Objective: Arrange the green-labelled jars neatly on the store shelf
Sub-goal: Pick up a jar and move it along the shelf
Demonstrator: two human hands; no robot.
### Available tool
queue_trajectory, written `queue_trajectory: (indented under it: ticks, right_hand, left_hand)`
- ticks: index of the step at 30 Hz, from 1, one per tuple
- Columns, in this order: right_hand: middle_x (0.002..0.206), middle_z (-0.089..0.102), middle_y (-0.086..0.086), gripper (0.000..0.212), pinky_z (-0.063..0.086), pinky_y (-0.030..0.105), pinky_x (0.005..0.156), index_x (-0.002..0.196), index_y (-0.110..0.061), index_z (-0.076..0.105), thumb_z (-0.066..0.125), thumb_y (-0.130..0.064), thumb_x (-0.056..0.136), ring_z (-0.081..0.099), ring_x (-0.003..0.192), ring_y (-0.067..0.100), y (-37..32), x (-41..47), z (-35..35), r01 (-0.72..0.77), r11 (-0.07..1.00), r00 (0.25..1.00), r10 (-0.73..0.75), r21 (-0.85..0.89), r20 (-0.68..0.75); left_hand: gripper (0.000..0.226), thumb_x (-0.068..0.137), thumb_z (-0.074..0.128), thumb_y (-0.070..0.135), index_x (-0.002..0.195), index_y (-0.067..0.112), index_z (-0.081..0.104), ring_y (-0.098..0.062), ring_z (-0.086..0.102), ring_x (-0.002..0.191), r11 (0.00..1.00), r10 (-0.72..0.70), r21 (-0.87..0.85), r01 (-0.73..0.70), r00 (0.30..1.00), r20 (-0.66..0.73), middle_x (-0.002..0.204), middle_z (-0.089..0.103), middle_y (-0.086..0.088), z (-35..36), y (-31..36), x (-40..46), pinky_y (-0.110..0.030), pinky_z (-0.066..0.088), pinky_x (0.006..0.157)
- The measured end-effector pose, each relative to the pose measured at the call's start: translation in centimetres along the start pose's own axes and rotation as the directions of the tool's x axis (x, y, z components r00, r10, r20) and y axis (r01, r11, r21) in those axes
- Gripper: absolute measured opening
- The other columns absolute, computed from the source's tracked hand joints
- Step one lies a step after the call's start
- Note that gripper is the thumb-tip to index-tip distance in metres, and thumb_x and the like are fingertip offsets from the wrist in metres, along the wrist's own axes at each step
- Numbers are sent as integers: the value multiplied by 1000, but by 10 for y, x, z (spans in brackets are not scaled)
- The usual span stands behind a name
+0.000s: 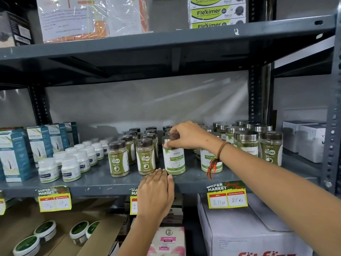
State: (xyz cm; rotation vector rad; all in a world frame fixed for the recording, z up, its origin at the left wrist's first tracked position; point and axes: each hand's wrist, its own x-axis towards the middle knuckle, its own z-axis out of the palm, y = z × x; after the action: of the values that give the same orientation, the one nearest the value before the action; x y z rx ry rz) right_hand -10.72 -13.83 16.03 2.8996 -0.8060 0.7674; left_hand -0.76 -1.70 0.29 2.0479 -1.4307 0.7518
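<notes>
Head view: my right hand [186, 134] is clamped on the silver lid of a Moringa jar [174, 157] standing mid-shelf [103, 179], near the front edge. My left hand [156, 191] lies flat, fingers together, holding nothing, just before it.

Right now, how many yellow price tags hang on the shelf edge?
4: a sliver at the far left, one left of centre, one partly behind the left hand, one at right.

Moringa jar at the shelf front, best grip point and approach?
Grip the Moringa jar by its steel lid, from above and the front. It stands upright with Gaska jars close on its left and more jars behind, so the sides are crowded. The right hand already pinches the lid.
</notes>
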Motion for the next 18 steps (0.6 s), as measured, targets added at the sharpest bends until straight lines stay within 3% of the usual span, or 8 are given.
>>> queue_trajectory:
  ticks: [4, 9, 11, 15, 18]
  right_hand:
    - [98, 73, 3, 66, 54, 41, 81, 108, -11, 69, 66, -67, 71, 65, 93, 25, -4, -5, -5, -12, 1000, 999, 11, -27, -38]
    - [118, 71, 2, 71, 49, 33, 89, 122, -15, 67, 68, -66, 73, 64, 108, 21, -3, -23, -28, -20, 999, 996, 23, 31, -88]
    - [122, 69, 1, 77, 49, 36, 95, 125, -15, 66, 69, -69, 70, 63, 112, 19, -2, -36, -43, -51, 997, 993, 57, 59, -107]
    - [109, 71, -8, 75, 53, 35, 89, 116, -23, 70, 73, -73, 60, 64, 103, 12, 11, -71, -74, -157, 965, 976, 185, 211, -118]
    - [101, 70, -9, 66, 59, 29, 76, 109, -26, 72, 79, -68, 59, 67, 92, 7, 29, -96, -94, -214, 929, 964, 251, 300, -89]
  left_hand:
    - [51, 97, 29, 38, 108, 12, 71, -17, 66, 107, 1000, 2, 11, -2, 1000, 3, 111, 73, -5, -1, 1, 0, -33, 48, 98]
    - [50, 97, 29, 36, 106, 10, 72, -18, 67, 105, 1000, -2, 7, 2, 1000, 10, 109, 73, -7, -5, 2, -2, -34, 48, 96]
    - [49, 97, 31, 34, 106, 9, 72, -19, 67, 104, 1000, -2, 0, 2, 1000, 12, 109, 73, -8, -5, 2, -3, -34, 49, 96]
    - [47, 96, 33, 32, 105, 7, 72, -22, 67, 104, 1000, 6, -1, -6, 1000, 12, 108, 73, -10, -5, 2, -3, -36, 49, 95]
    - [47, 96, 33, 32, 104, 7, 72, -23, 67, 104, 1000, 14, 2, -14, 1000, 5, 108, 73, -11, -4, 1, -3, -36, 48, 96]
